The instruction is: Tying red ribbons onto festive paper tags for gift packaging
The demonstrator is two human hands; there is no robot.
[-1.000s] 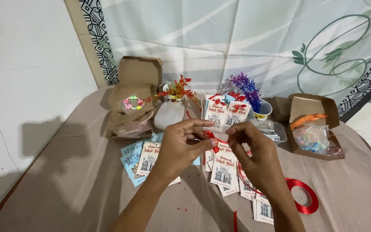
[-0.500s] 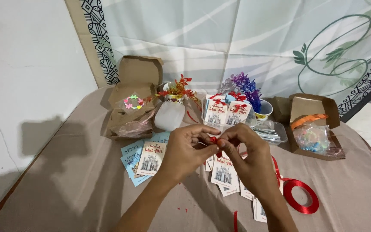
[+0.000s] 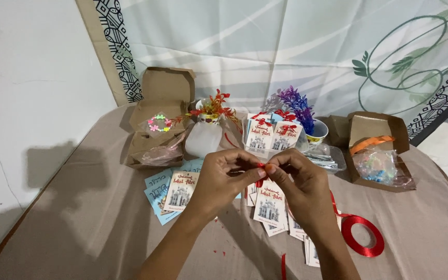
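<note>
Pinching thin red satin ribbon (image 3: pixel 260 175) between left hand (image 3: pixel 223 179) and right hand (image 3: pixel 299 186) at centre frame, above scattered printed paper cards (image 3: pixel 180 189); red ribbon spool (image 3: pixel 362 236) lower right, open brown cardboard boxes (image 3: pixel 159 111) behind, bare beige tablecloth (image 3: pixel 79 228) lower left.

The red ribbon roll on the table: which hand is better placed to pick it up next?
Probably the right hand. The ribbon roll lies on the table on that side, just beyond the right wrist, and its loose strand runs up toward that hand. The left hand would have to cross over.

Brown boxes (image 3: pixel 157 111) (image 3: pixel 377 136) rear; printed cards (image 3: pixel 180 189) centre.
</note>
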